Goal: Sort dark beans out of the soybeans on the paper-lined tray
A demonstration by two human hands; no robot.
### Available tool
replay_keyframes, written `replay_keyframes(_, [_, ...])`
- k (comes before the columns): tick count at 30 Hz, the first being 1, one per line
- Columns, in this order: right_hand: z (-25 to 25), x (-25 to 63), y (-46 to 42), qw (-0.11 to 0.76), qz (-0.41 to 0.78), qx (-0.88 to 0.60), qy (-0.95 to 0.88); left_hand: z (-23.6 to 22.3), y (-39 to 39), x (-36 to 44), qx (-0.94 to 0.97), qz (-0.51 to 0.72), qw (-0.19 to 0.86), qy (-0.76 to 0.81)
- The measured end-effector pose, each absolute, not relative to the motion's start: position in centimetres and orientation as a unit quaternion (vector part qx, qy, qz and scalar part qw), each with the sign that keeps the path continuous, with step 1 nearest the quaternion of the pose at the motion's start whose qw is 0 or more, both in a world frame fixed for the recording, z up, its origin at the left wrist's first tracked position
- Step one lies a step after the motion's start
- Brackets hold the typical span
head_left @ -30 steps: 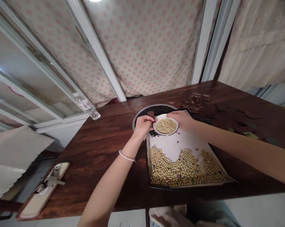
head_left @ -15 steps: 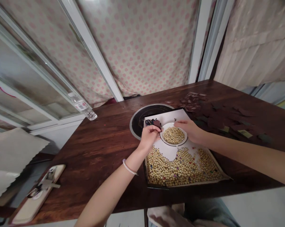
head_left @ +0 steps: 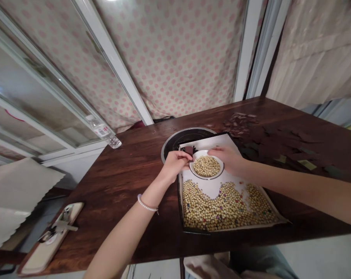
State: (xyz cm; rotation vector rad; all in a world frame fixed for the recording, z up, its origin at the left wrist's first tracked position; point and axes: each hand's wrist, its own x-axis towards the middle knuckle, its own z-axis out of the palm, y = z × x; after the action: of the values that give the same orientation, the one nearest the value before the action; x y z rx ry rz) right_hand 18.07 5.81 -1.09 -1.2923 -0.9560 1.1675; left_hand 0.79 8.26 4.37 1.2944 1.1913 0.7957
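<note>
My right hand [head_left: 227, 158] grips the right rim of a small white bowl [head_left: 206, 177], which is filled with pale tan bean-like balls [head_left: 206, 166]. At the bowl's left side, my left hand [head_left: 177, 164] pinches a small reddish-brown card piece [head_left: 188, 150]. Both hands are above a shallow dark-edged tray [head_left: 194, 232] with a white lining. Many similar tan balls [head_left: 222, 211], mixed with a few coloured ones, cover the tray's near half. Some small dark beads [head_left: 195, 148] show at its far left corner, partly hidden by the card.
Behind the tray, a round black plate [head_left: 175, 144] with a silver rim is set in the wooden table [head_left: 128, 174]. Dark scraps [head_left: 280, 147] are strewn at the right. A plastic bottle [head_left: 104, 131] stands at the far left edge, and a pale long case [head_left: 51, 242] with metal items lies near left.
Both hands and the bowl have shifted a little to the left over the tray. The brown card piece now stands more in view above my left fingertips.
</note>
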Motion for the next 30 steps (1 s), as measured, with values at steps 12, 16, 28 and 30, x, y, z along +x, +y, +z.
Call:
replay_keyframes(12, [-0.8, 17.2, 4.0, 0.545, 0.434, -0.552, -0.458, 3.0, 6.9, -0.9, 0.640, 0.338, 0.494, 0.482])
replay_keyframes(16, [2.0, 16.1, 1.8, 0.568, 0.362, -0.505, -0.540, 3.8, 6.8, -2.0, 0.678, 0.404, 0.394, 0.472])
replay_keyframes(28, [-2.6, 9.7, -0.8, 0.280, 0.036, -0.387, -0.877, 3.2, 4.6, -5.2, 0.699, 0.481, 0.303, 0.434])
replay_keyframes(30, [-3.4, 9.5, -0.4, 0.275, 0.025, -0.395, -0.877, 2.6, 4.6, -5.5, 0.698, 0.480, 0.305, 0.436])
